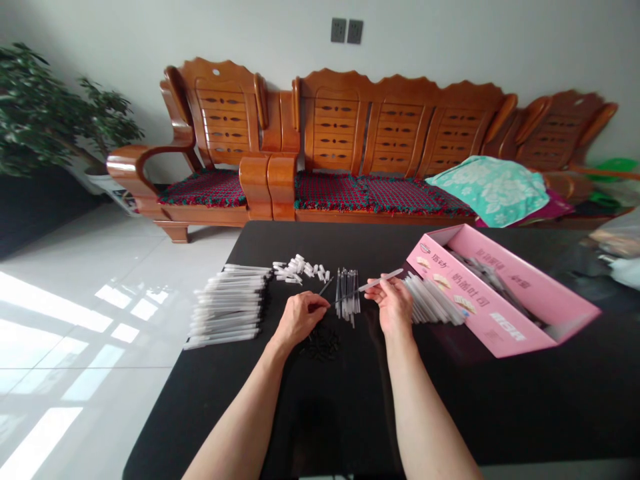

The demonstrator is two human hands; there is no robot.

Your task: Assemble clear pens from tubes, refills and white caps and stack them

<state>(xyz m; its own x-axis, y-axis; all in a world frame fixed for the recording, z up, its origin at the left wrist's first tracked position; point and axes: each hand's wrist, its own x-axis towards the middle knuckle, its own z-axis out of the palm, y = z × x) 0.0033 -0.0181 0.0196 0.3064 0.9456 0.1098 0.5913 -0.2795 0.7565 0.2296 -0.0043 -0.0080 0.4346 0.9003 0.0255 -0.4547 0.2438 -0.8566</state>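
My left hand [301,317] pinches a thin dark pen refill [345,297] over the middle of the black table. Its far end meets the near tip of a translucent white pen barrel [371,285]; whether it has entered cannot be made out. That barrel lies slanted in the closed fingers of my right hand [393,305]. Between and beyond the hands is a row of refills [349,280]. Small black pieces [320,343] lie in a heap below my left hand. White pen caps [296,268] are scattered behind it.
Stacked white pens [227,308] fill the table's left side. More barrels [433,300] rest against a pink box [505,327] on the right, which holds further pieces. A wooden bench [335,137] with a teal cushion [495,190] stands beyond the table [340,413].
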